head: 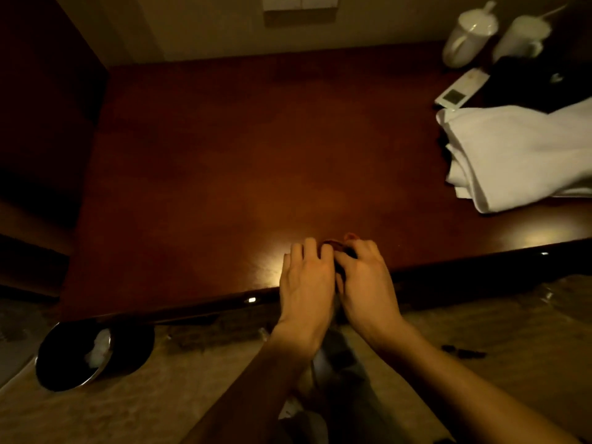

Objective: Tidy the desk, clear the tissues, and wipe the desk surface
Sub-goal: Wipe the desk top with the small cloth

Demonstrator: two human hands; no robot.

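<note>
- Judging from how things lie, we are well into the job: most of the table (pixel 224 161) shows bare wood across the middle of the frame, with no loose tissues on it that we can see.
- We have both hands at the near edge, bottom centre. Our left hand (pixel 306 280) lies flat, fingers (pixel 310 251) together and stretched forward; our right hand (pixel 365 277) is curled, its fingers closed round a small dark thing (pixel 344 248) between the two hands. What that thing is we cannot tell; it is dim and mostly covered.
- A white wad, likely tissue (pixel 101 347), sits in the bin (pixel 64 376) at lower left, below the table edge, so clearing the tissues looks done or nearly so.
- The towel (pixel 519 155) lies folded at the right edge, well apart from our hands; we judge that wiping is not under way now, and we cannot tell if the surface was wiped.
- At upper right stand two white cups (pixel 471 33), a remote (pixel 461 89) and a black object (pixel 538 81), grouped neatly.
- Left to do, we reckon: deal with the small dark thing, then wipe.
</note>
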